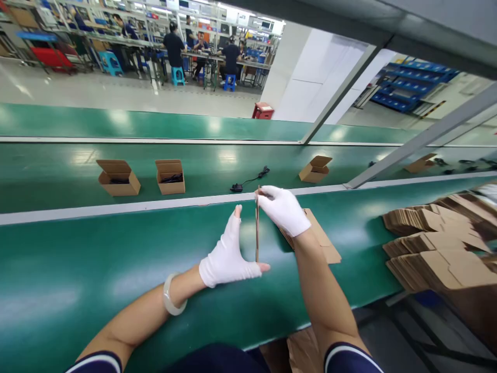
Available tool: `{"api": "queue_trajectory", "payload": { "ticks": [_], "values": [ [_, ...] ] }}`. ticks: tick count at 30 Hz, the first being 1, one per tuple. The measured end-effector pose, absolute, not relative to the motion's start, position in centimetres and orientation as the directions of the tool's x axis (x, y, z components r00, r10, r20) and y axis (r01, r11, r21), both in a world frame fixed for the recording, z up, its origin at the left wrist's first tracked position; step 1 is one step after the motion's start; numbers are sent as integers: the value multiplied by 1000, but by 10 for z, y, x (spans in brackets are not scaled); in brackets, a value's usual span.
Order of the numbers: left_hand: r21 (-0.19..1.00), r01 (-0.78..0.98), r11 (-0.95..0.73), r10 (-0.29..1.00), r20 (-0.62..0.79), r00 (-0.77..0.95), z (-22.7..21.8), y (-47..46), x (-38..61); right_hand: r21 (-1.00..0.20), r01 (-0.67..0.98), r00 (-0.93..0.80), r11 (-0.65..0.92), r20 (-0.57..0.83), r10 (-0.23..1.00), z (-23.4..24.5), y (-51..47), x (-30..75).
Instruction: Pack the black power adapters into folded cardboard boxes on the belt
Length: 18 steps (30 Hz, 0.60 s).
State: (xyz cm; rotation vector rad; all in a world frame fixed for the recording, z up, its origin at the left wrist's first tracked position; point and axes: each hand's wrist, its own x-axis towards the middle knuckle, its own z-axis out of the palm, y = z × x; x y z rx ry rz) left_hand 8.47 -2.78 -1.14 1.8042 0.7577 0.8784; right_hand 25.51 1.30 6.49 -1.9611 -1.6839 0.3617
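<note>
Both my hands wear white fingerless gloves over the green table point(77, 280). My right hand point(282, 210) is closed, pinching the top edge of a flat cardboard box blank point(257, 228) held upright and seen edge-on. My left hand point(229, 254) is beside the blank's lower end, fingers stretched out, thumb tip near the blank's bottom; whether it touches is unclear. Another flat cardboard piece point(322, 241) lies on the table under my right forearm.
Stacks of flat cardboard blanks point(435, 243) lie at the right. On the conveyor belt point(58, 176) behind stand open cardboard boxes point(118, 177) point(170, 176) point(315, 169) and a black cable with adapter point(248, 181). Metal bars point(419, 142) slant across. People sit at far benches.
</note>
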Motion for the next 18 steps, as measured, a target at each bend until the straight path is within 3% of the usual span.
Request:
{"api": "queue_trajectory", "payload": {
  "ticks": [3, 5, 8, 10, 12, 14, 16, 18],
  "values": [
    [981, -3, -194, 801, 160, 577, -2, -26, 66, -823, 567, 104, 34, 113, 988, 58, 11, 238],
    [990, -99, -100, 823, 138, 550, 3, -17, 44, -928, 369, 51, 53, 77, 996, 55, 8, 235],
    [986, -161, -42, 877, 113, 466, 8, -6, 14, -971, 235, -119, 35, 7, 993, 51, 0, 227],
    [987, -160, -26, 905, 91, 415, 6, -4, 0, -947, 317, -152, 59, 10, 988, 50, -5, 217],
    [988, -154, -15, 928, 71, 366, 1, -4, -7, -850, 497, -55, 175, 171, 984, 52, -10, 205],
    [988, -152, -12, 943, 62, 327, -4, -5, -10, -612, 719, -52, 328, 424, 904, 58, -13, 191],
    [988, -149, -38, 949, 82, 304, -5, -6, -13, -283, 847, -237, 450, 556, 796, 67, -14, 176],
    [987, -122, -100, 953, 131, 274, -3, -8, -18, -21, 840, -451, 542, 529, 719, 74, -13, 163]
  ]
}}
